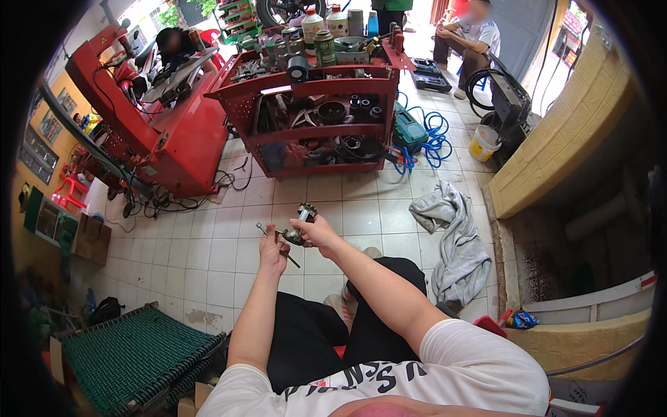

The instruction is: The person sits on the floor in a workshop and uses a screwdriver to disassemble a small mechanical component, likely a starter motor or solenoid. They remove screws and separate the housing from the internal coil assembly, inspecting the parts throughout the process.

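Note:
Above the floor in front of my knees, my right hand [318, 233] is closed round a small metal machine part [305, 211]. That part has a silvery cylindrical body and a toothed-looking upper end. A darker lump of it [293, 238] shows between my two hands. Just left of it, my left hand [273, 252] grips a thin metal hand tool [262, 228]. One shiny end of the tool sticks out at the upper left, and a dark thin rod [294, 261] juts out below my fingers. How the tool meets the part is too small to tell.
A red tool cart [313, 128] with bottles and parts stands ahead, left of a teal case [410, 130] and blue hose [436, 132]. A red machine [180, 153] is at left. Grey cloth [455, 243] lies right; a green woven cot [139, 354] stands near left. Two people sit farther off.

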Demonstrator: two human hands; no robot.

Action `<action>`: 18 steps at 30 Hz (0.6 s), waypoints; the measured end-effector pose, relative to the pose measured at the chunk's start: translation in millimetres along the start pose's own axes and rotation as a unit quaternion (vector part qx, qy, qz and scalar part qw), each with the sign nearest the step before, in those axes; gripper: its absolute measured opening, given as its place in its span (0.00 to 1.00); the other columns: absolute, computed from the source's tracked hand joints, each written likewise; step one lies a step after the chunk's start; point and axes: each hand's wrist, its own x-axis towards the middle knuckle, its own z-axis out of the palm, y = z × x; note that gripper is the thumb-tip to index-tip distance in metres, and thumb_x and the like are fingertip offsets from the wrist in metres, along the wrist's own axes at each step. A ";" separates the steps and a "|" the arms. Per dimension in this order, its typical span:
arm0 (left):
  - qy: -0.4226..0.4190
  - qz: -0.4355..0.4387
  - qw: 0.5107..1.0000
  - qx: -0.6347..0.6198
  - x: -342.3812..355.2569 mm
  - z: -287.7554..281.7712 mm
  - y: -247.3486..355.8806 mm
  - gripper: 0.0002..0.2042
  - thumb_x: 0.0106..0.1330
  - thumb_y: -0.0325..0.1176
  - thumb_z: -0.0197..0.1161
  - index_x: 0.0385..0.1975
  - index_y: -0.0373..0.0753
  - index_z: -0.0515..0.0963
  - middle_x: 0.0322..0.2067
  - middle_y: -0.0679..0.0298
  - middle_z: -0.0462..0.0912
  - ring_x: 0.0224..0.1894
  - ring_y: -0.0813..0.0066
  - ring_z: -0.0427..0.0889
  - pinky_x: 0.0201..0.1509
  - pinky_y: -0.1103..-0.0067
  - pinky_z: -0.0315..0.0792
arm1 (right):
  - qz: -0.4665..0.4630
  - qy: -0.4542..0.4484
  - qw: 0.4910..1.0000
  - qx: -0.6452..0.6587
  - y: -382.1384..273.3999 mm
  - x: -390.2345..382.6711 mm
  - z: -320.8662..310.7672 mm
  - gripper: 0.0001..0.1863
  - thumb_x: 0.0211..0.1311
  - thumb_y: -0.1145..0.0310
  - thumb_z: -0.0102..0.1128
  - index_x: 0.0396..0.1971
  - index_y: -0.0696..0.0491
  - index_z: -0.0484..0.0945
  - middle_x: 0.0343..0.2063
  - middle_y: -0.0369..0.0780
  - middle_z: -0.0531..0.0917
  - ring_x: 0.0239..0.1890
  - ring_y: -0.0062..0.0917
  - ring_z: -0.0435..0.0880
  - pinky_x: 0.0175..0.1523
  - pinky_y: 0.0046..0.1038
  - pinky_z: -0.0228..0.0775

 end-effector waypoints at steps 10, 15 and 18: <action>-0.103 -0.038 0.992 -0.065 -3.0 0.9 11.7 0.11 0.75 0.44 0.54 0.49 0.48 0.76 0.48 0.74 0.81 0.15 0.90 0.56 0.19 0.89 0.54 | 0.015 0.015 0.999 0.037 3.4 8.4 -7.8 0.17 0.58 0.53 0.70 0.31 0.48 0.73 0.22 0.30 0.73 0.22 0.14 0.70 0.27 0.25 0.68; -0.061 -0.033 0.995 -0.077 -1.6 -0.8 8.3 0.10 0.74 0.40 0.58 0.50 0.47 0.76 0.41 0.77 0.82 0.15 0.90 0.56 0.20 0.88 0.55 | 0.022 0.007 0.999 0.037 5.0 8.5 -6.4 0.18 0.58 0.53 0.70 0.32 0.50 0.74 0.23 0.31 0.74 0.22 0.16 0.72 0.28 0.26 0.69; -0.086 -0.041 0.992 -0.083 -3.9 0.6 9.5 0.11 0.73 0.41 0.58 0.51 0.48 0.76 0.33 0.78 0.78 0.16 0.90 0.56 0.21 0.88 0.55 | 0.021 0.003 0.999 0.036 5.4 9.1 -7.7 0.18 0.58 0.53 0.70 0.33 0.51 0.74 0.24 0.31 0.75 0.23 0.17 0.73 0.28 0.26 0.70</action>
